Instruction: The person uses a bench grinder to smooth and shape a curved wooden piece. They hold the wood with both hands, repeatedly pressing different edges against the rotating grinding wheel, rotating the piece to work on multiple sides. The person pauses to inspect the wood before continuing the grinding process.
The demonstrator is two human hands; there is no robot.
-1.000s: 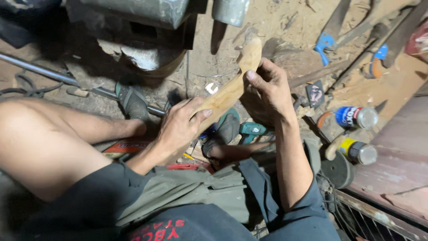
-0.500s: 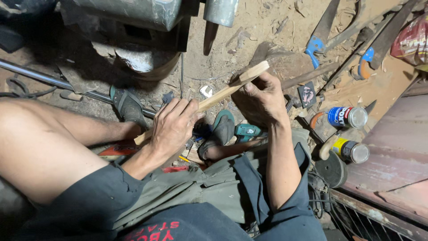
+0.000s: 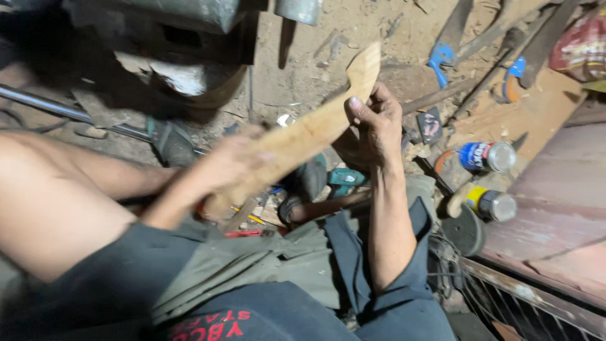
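Note:
I hold a curved, flat piece of pale wood slanting from lower left to upper right above my lap. My right hand grips it near the upper bent end, thumb on its face. My left hand, blurred by motion, is closed around the lower end. Under the wood lies a teal power drill on the dirt floor.
Two lying spray cans sit at the right beside a reddish board. Blue-handled tools and wood scraps lie at the upper right. A metal rod and a dark machine occupy the upper left.
The wood has turned from edge-on to showing its broad curved face. My left hand slid along its lower end and is now blurred.

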